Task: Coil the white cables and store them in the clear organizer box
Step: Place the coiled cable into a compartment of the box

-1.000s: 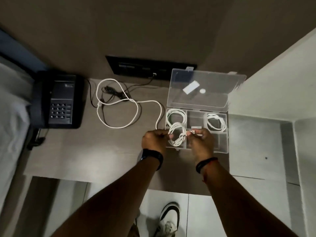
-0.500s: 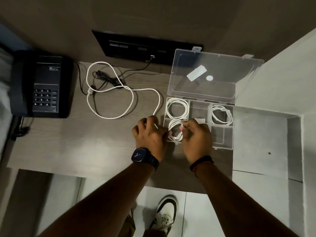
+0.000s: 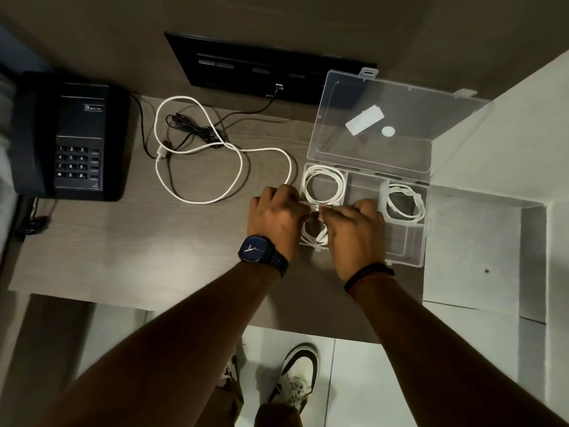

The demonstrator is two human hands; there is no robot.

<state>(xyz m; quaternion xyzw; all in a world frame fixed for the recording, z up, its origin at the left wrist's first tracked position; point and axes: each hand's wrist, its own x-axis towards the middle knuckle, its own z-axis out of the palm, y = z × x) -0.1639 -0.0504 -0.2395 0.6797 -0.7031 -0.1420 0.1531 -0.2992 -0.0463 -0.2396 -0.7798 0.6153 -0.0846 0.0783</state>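
The clear organizer box lies open on the wooden desk, its lid standing up behind it. A coiled white cable fills the back left compartment and another coil sits in the back right one. My left hand and my right hand press a third white coil into the front left compartment, fingers closed on it. A loose white cable lies in loops on the desk, left of the box; its near end runs under my left hand.
A black desk phone stands at the far left. A thin black cord lies tangled under the loose cable and runs to a black wall panel. A pale ledge adjoins the desk on the right. My shoes show on the floor below.
Both hands have gone down with the coil from above the box into its front left compartment. The view has shifted so the box and phone sit slightly differently in frame.
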